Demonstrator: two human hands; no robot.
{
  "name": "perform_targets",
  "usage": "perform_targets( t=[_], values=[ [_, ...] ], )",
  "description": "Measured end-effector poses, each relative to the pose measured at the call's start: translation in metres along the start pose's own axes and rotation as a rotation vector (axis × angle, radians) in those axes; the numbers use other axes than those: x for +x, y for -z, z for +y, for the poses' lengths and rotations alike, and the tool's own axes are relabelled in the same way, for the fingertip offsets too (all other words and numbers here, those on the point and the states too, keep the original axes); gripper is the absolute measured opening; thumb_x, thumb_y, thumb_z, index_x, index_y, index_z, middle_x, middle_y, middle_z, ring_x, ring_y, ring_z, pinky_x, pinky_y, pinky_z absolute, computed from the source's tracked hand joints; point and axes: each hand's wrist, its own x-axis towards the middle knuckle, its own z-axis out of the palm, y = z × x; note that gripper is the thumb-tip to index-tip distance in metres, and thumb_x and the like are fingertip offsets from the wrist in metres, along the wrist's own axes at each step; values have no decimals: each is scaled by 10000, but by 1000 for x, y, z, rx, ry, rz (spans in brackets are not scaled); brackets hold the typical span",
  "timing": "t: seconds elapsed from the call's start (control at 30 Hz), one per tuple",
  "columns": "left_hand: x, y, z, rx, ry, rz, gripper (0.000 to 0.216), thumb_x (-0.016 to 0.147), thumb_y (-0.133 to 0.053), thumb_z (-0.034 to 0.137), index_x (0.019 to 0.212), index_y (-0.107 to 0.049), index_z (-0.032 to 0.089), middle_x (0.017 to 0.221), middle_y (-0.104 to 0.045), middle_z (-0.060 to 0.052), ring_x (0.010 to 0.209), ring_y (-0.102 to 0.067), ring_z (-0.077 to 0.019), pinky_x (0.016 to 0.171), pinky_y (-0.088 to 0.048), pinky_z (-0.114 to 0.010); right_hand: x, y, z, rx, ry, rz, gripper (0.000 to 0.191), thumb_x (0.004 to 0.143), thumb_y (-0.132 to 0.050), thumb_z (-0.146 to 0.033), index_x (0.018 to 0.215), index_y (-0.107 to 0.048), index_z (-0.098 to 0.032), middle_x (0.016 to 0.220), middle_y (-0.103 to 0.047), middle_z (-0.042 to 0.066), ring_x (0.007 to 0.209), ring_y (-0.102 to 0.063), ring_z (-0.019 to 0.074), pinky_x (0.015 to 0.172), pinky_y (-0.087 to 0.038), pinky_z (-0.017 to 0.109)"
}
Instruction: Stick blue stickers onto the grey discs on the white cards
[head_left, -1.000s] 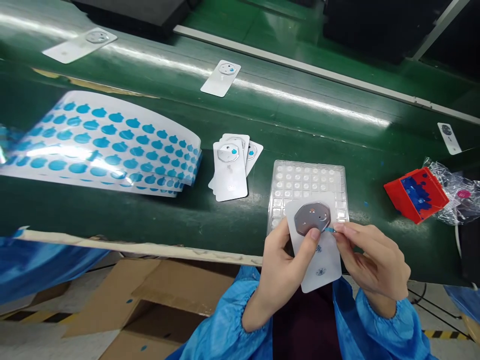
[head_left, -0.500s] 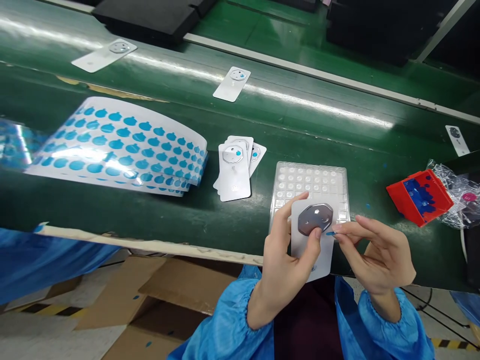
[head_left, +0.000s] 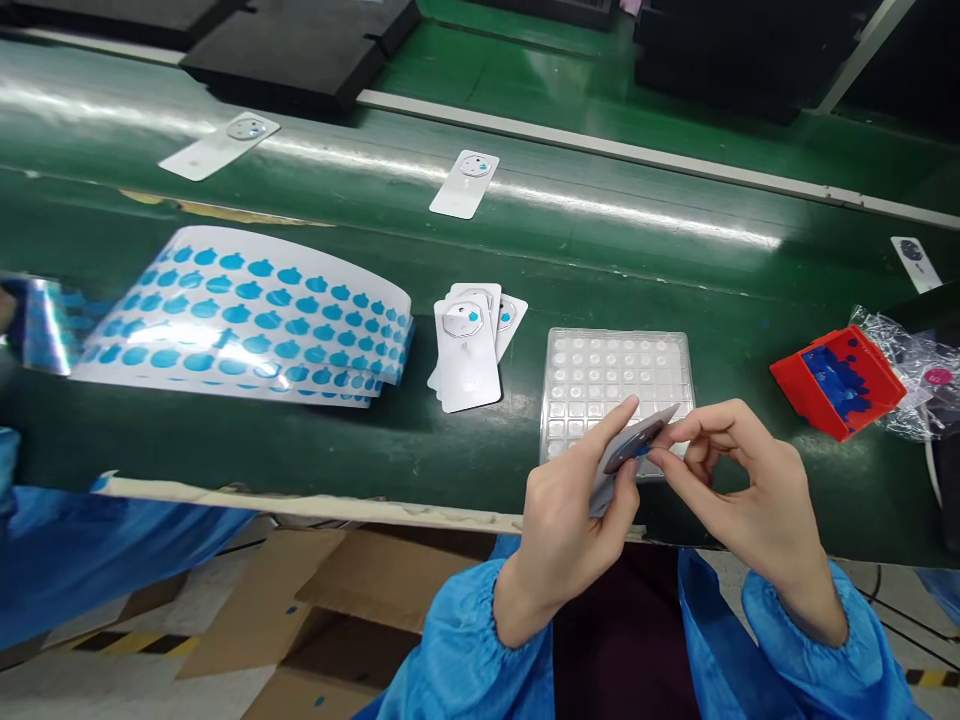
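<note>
My left hand (head_left: 570,520) grips a pale phone back cover (head_left: 602,492) by its edges, tilted steeply so its dark camera plate (head_left: 630,447) is seen at a slant. At that plate, the thumb and forefinger of my right hand (head_left: 750,490) are pinched on a small blue sticker (head_left: 643,451), partly hidden by the fingers. Whether the sticker touches the plate I cannot tell. Behind both hands lies a clear plastic tray (head_left: 553,365) with rows of small round pieces. Left of it sits a small pile of white phone back covers (head_left: 472,375), blue dots on their camera plates.
Sheets of blue stickers (head_left: 281,320) lie curled at the left, near a co-worker's blue sleeve (head_left: 120,525). A red box (head_left: 804,392) with blue scraps stands right, beside crumpled clear plastic (head_left: 911,340). Single covers (head_left: 465,195) lie farther back. Below the table edge is an open cardboard box (head_left: 247,580).
The held cover has turned from facing up to steeply tilted. My right hand has shifted slightly left and up, its pinch now against the camera plate. A co-worker's hand has appeared at far left.
</note>
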Motion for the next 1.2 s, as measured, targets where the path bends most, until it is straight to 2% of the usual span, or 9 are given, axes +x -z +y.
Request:
perform_targets(
  t=[0.17,0.3,0.5,0.87,1.2],
  values=[
    [4,4,5,-66,43,-43,412,1013,-611,128,1411,-635,234,1153,-851,-32,810,-819,-156,753,-651,-226,-1,-2,-6,-104,55,14,115,1009,-697,-186,1022,-606,-256,834,-691,-41,563,-543,82,538,-483,215],
    [9,6,12,-107,117,-37,215,1000,-642,181,1199,-723,206,931,-835,0,685,-765,-137,666,-606,-219,-4,-6,-10,-198,87,38,111,1025,-656,-183,982,-578,-249,761,-633,-56,543,-522,81,515,-444,211],
    [13,5,17,-110,234,7,23,962,-717,187,976,-712,204,731,-748,44,567,-658,-100,550,-507,-198,-8,-11,-21,-339,139,69,164,1032,-615,-147,953,-516,-251,672,-516,-92,514,-508,75,524,-422,205],
    [18,5,20,-128,399,39,193,924,-767,211,772,-647,214,618,-620,74,533,-542,-86,510,-446,-194,-13,-16,-25,-394,162,85,207,1065,-594,-143,936,-483,-262,793,-700,-61,539,-591,70,543,-467,213],
    [18,6,21,-248,513,129,219,890,-806,252,732,-660,209,578,-584,70,500,-509,-88,458,-441,-187,-18,-17,-21,-311,237,115,235,1036,-687,-141,911,-538,-274,888,-800,-65,613,-744,95,599,-597,194]
  ],
)
